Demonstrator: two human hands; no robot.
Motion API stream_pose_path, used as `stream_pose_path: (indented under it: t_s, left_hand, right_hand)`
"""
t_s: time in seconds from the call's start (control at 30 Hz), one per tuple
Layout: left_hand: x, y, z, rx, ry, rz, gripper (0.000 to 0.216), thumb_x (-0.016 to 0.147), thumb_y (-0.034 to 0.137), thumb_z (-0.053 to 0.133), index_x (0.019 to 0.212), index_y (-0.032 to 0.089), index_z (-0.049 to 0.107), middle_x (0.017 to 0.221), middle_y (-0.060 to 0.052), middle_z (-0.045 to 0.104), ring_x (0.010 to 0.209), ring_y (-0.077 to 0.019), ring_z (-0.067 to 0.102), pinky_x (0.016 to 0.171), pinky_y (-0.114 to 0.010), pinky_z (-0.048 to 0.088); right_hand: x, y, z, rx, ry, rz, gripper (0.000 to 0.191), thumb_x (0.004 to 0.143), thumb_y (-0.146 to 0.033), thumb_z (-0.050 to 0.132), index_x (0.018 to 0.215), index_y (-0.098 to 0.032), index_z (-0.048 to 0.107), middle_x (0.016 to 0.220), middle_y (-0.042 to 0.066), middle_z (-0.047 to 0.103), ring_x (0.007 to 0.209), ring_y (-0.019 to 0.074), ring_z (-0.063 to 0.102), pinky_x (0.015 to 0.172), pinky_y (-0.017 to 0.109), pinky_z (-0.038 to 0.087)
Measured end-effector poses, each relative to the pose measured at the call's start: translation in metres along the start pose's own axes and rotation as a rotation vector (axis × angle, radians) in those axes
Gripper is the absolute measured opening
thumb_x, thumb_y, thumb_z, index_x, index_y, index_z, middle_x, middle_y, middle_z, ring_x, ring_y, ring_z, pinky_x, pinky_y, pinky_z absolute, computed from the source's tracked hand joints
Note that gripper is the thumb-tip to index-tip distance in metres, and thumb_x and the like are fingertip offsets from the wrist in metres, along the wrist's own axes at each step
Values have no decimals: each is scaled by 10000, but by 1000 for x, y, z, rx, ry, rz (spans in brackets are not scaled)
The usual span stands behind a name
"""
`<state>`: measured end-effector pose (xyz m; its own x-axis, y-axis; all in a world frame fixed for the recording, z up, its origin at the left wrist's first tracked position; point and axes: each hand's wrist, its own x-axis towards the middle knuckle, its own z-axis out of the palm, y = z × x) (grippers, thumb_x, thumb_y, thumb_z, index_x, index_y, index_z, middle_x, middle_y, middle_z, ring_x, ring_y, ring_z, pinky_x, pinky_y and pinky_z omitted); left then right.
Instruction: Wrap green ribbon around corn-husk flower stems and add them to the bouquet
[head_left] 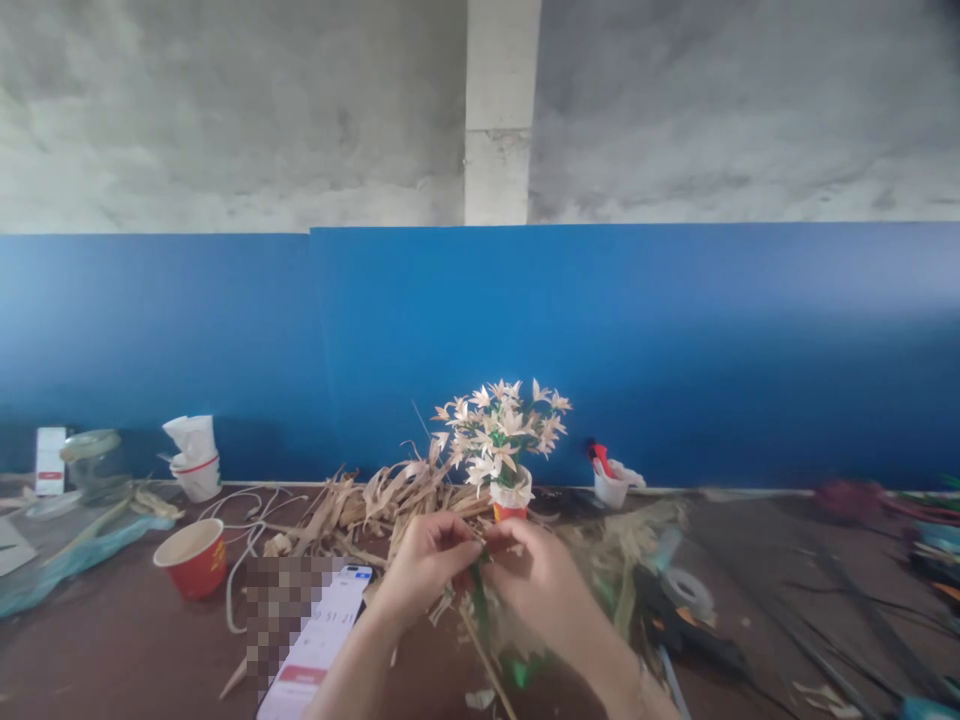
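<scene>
My left hand [431, 565] and my right hand [536, 575] meet in front of me over the brown table, fingertips pinched close together. Between them hangs a narrow green strip [480, 598], which looks like floral tape; its upper end is hidden by my fingers. Both hands appear closed on it, though the right one is slightly blurred. Just beyond my fingers, a bunch of cream-white flowers [506, 435] with green stems stands upright in a red and white paper cup [511, 497]. A thin pale stalk [487, 655] slants beneath my hands.
Dry husks [382, 500] are heaped behind my left hand. Further left are a phone [319, 640], a white cable [255, 520] and a red paper cup [193, 560]. A tape roll [688, 592] and a white cup [611, 485] lie rightward. A blue panel [480, 350] backs the table.
</scene>
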<state>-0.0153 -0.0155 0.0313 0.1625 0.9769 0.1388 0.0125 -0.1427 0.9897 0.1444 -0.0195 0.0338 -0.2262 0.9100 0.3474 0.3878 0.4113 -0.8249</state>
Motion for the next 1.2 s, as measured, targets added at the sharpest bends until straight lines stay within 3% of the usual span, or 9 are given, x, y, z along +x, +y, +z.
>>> stream_pose_path:
  t_s: [0.07,0.17,0.43,0.57,0.73,0.9,1.03,1.2]
  left_hand:
    - [2,-2,2,9,56,0,193,678,265,656,574,154,538,384,39,533,345,-95,504,352,-178,348]
    - [4,-6,4,14,117,-13,199,671,256,646,557,158,516,380,47,517,329,-84,480,336,-171,323]
    - [4,-5,11,-70,134,-60,235,638,323,669,588,158,510,422,47,525,359,-92,502,320,-169,332]
    - [2,1,14,-48,144,-98,239,622,336,678,588,153,527,422,51,526,337,-85,491,301,-162,267]
    - [6,-7,13,-54,164,-64,228,629,320,672,558,142,549,432,49,547,336,-82,509,365,-180,316]
    - [9,-15,15,-33,176,-62,230,660,346,649,602,155,533,405,55,543,326,-90,506,335,-174,308]
    - [9,-12,18,-63,210,-145,262,616,360,680,607,174,496,376,60,548,330,-103,522,339,-181,379]
    - [9,-9,14,-102,193,-109,283,560,356,730,582,156,531,442,52,576,420,-115,590,431,-206,469]
  right_hand:
    - [-5,-3,6,-271,172,-174,148,672,-145,581,793,-220,623,765,5,659,784,195,588,942,447,283]
    - [-9,-3,16,-488,326,-319,133,671,-109,579,734,-226,586,686,-23,630,743,181,578,991,469,180]
    - [-6,10,26,-534,447,-389,146,705,-96,512,739,-228,563,674,-24,602,732,168,545,1008,435,159]
    - [-5,14,26,-542,443,-419,152,723,-97,489,751,-225,566,679,-27,618,743,158,550,1032,421,138]
    - [-4,15,26,-581,425,-410,175,719,-92,475,747,-228,581,673,-28,626,725,154,567,1044,437,116]
    - [-2,19,25,-630,407,-451,171,767,-118,483,704,-228,597,650,-26,632,706,143,576,1043,434,112]
    - [-2,20,24,-648,378,-436,186,782,-122,490,672,-229,595,631,-33,625,699,139,571,1032,422,127]
    - [-1,18,22,-618,346,-434,198,778,-102,499,697,-237,621,620,-40,625,694,134,567,1022,409,157]
